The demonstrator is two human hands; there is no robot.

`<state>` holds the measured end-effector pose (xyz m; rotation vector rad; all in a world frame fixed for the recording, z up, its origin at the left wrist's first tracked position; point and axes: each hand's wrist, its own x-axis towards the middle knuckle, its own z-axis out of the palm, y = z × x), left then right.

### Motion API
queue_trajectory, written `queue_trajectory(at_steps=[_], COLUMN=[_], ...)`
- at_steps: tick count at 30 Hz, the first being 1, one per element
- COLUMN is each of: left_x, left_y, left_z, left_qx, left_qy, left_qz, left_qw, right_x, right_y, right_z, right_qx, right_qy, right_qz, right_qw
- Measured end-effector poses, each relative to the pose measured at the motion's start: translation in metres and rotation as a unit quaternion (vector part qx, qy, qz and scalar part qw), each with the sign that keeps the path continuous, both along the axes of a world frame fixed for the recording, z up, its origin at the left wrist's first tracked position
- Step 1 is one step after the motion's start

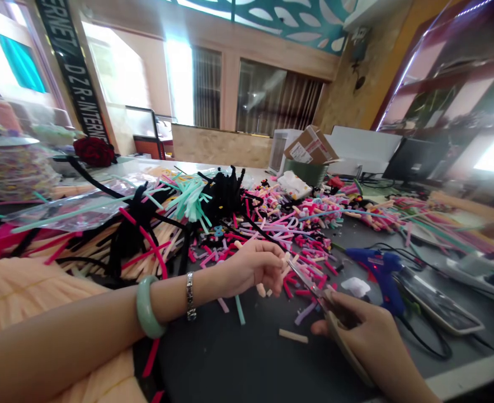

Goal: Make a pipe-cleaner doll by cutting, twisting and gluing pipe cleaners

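My left hand, with a green bangle and a metal bracelet on its wrist, is closed in a pinch above the dark table. At its fingertips sits a small beige fuzzy stick piece, partly covered by the fingers. My right hand is wrapped round the handles of a pair of scissors; the blades point up and left and reach the beige piece. Below the blades a short beige fuzzy piece lies on the table. Cut pink fuzzy pieces are heaped behind both hands.
To the right are a blue glue gun with its cable, a phone and a white crumpled scrap. Bundles of black and mint fuzzy sticks lie behind. A cardboard box stands at the back.
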<state>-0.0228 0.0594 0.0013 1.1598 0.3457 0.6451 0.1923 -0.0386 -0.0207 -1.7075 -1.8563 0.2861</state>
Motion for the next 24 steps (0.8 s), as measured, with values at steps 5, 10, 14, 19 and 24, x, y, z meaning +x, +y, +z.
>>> queue_trajectory(at_steps=[5, 10, 14, 19, 24], left_x=[0.0013, 0.0036, 0.0042, 0.0036, 0.002], left_y=[-0.0001, -0.0038, -0.0055, -0.0046, -0.0046], left_z=[0.002, 0.0012, -0.0014, -0.0019, -0.0022], left_qx=[-0.011, 0.029, 0.074, 0.087, 0.109], left_qy=[-0.003, 0.02, 0.026, 0.007, 0.004], left_qz=[0.033, 0.096, 0.125, 0.151, 0.166], left_qw=[0.999, 0.995, 0.989, 0.985, 0.98], right_x=[-0.0034, -0.0027, -0.0014, -0.0005, -0.0019], right_y=[-0.002, -0.0018, -0.0016, -0.0001, -0.0013], right_z=[0.0014, 0.0009, -0.001, -0.0044, -0.0024], right_qx=[0.005, 0.008, 0.013, 0.015, -0.009], right_qy=[-0.004, 0.003, 0.0, -0.007, -0.011], right_qz=[-0.021, -0.026, -0.028, -0.022, -0.024], right_qw=[1.0, 1.0, 1.0, 1.0, 1.0])
